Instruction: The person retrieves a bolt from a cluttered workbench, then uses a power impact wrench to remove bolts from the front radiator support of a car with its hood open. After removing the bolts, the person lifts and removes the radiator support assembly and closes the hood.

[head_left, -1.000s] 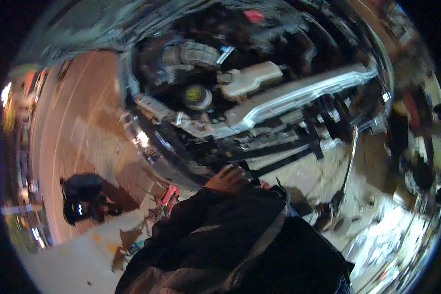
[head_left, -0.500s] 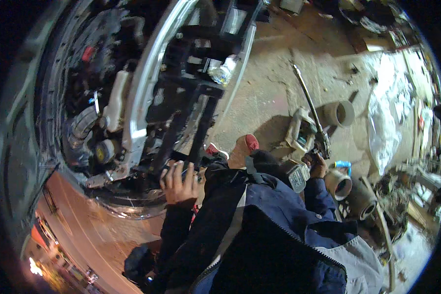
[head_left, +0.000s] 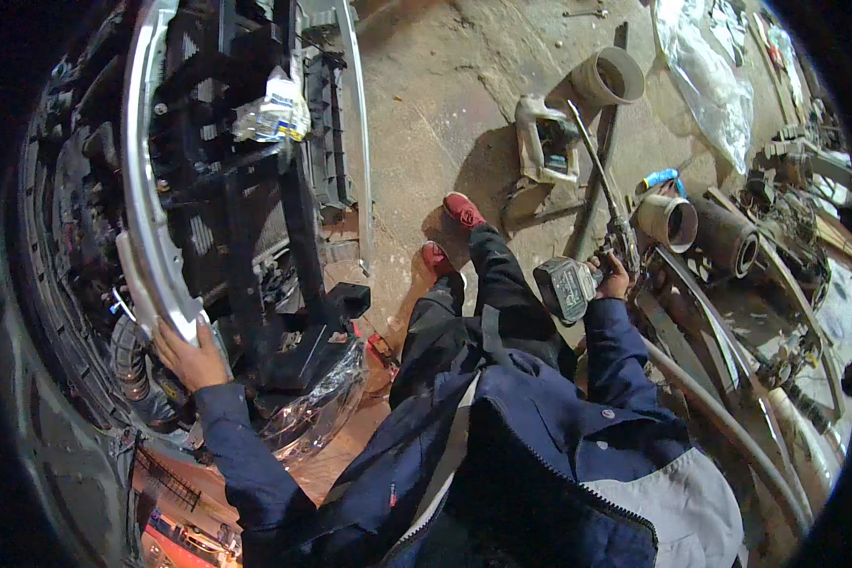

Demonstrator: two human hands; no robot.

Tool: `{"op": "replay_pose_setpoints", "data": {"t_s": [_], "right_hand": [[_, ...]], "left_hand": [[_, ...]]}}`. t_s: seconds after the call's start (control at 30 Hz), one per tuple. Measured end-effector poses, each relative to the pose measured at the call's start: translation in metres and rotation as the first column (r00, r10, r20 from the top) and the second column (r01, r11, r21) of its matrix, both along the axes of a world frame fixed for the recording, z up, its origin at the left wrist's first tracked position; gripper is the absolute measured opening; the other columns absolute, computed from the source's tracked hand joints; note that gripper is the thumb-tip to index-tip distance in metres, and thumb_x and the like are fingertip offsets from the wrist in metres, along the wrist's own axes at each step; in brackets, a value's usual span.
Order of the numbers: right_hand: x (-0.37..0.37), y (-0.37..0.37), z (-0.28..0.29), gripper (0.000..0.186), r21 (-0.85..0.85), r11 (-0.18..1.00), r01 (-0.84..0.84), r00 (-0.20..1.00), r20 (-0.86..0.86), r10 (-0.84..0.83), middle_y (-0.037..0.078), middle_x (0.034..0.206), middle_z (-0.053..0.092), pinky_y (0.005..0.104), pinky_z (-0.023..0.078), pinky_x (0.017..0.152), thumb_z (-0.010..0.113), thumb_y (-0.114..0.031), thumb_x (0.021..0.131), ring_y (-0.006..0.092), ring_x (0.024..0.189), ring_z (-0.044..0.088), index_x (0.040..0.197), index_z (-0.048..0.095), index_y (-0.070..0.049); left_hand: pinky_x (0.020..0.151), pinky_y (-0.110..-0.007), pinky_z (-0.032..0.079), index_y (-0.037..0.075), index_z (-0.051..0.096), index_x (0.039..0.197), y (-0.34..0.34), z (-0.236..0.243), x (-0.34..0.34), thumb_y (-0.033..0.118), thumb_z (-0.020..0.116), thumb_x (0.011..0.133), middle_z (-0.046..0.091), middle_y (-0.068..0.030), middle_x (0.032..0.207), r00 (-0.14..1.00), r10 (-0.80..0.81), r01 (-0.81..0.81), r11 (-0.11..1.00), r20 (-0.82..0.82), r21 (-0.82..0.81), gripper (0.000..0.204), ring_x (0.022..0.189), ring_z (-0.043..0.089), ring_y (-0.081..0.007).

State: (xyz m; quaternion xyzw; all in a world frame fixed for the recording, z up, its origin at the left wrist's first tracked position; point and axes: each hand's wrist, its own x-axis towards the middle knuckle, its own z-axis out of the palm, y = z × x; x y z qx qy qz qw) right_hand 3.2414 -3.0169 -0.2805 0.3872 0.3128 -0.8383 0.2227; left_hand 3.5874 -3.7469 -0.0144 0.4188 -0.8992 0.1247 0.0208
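Note:
My left hand (head_left: 194,355) lies on the lower end of a curved silver metal rail (head_left: 145,189) at the front of an opened-up car, fingers stretched out over the metal. In my right hand (head_left: 614,281), held out to the right, is a cordless impact wrench (head_left: 564,289) gripped by its handle. Its bulky battery points toward my legs, and a long thin extension bar (head_left: 591,151) reaches away from its head. Behind the rail stands a black frame (head_left: 298,218), with a crumpled clear plastic packet (head_left: 279,109) resting on it.
A ribbed black hose (head_left: 131,364) lies beside the rail. Right of my feet are a pale bracket-like part (head_left: 532,142), a cylindrical ring (head_left: 625,76) and another ring (head_left: 670,222). Plastic sheeting (head_left: 705,76) covers floor farther off. Long strips and a pipe (head_left: 719,417) lie at the right.
My left hand has moved left, from near the black frame's lower end onto the silver rail. The view has shifted toward the right. The impact wrench stays in my right hand.

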Motion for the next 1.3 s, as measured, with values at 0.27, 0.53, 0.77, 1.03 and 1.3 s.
{"op": "replay_pose_setpoints", "data": {"t_s": [0.27,0.53,0.77,1.03,1.3], "right_hand": [[0.075,0.03,-0.073,0.022,0.186,0.969,0.164,0.98,0.082,-0.182,0.016,0.079,0.061,0.0438,0.049,0.067,0.059,-0.022,0.103,0.0296,0.069,0.054,0.103,0.062,0.0],[0.062,0.046,-0.239,0.022,0.368,0.902,0.226,0.965,0.041,-0.258,0.016,0.092,0.072,0.0423,0.058,0.077,0.057,-0.013,0.105,0.0295,0.079,0.067,0.104,0.071,0.003],[0.018,0.051,-0.373,0.018,0.366,0.886,0.283,0.942,0.069,-0.33,0.011,0.079,0.06,0.0415,0.052,0.072,0.06,-0.02,0.105,0.0256,0.073,0.06,0.099,0.061,-0.003],[0.0,0.067,-0.491,0.02,0.266,0.894,0.36,0.909,0.116,-0.401,0.012,0.092,0.065,0.0455,0.054,0.082,0.062,-0.018,0.1,0.0276,0.084,0.06,0.1,0.068,0.001],[0.005,0.101,-0.576,0.023,0.489,0.871,-0.053,0.974,0.217,-0.062,0.008,0.109,0.078,0.043,0.056,0.101,0.059,-0.023,0.104,0.0266,0.1,0.072,0.108,0.077,-0.008]], "left_hand": [[0.113,-0.055,0.041,-0.003,0.052,0.151,0.015,0.012,-0.014,0.031,0.068,0.103,0.055,-0.0288,0.143,1.0,0.013,-0.013,0.998,0.004,-0.067,0.06,0.132,0.053,-0.0467],[0.11,-0.053,0.043,-0.007,0.051,0.149,-0.018,0.018,0.028,0.032,0.06,0.111,0.058,-0.0325,0.138,0.996,0.052,-0.043,0.993,0.077,-0.114,0.056,0.128,0.054,-0.0499],[0.111,-0.045,0.047,-0.006,0.054,0.146,-0.04,0.044,0.066,0.021,0.075,0.097,0.061,-0.0243,0.145,0.984,0.163,-0.159,0.985,-0.068,0.06,0.06,0.129,0.06,-0.0388],[0.108,-0.045,0.048,-0.004,0.056,0.143,-0.039,0.037,0.058,0.022,0.07,0.1,0.063,-0.0226,0.14,0.978,0.208,-0.208,0.972,-0.013,-0.107,0.053,0.125,0.062,-0.0367],[0.105,-0.044,0.049,-0.003,0.058,0.141,-0.036,0.034,0.051,0.024,0.066,0.104,0.064,-0.0208,0.135,0.97,0.244,-0.243,0.961,-0.007,-0.131,0.046,0.121,0.063,-0.0347]]}}
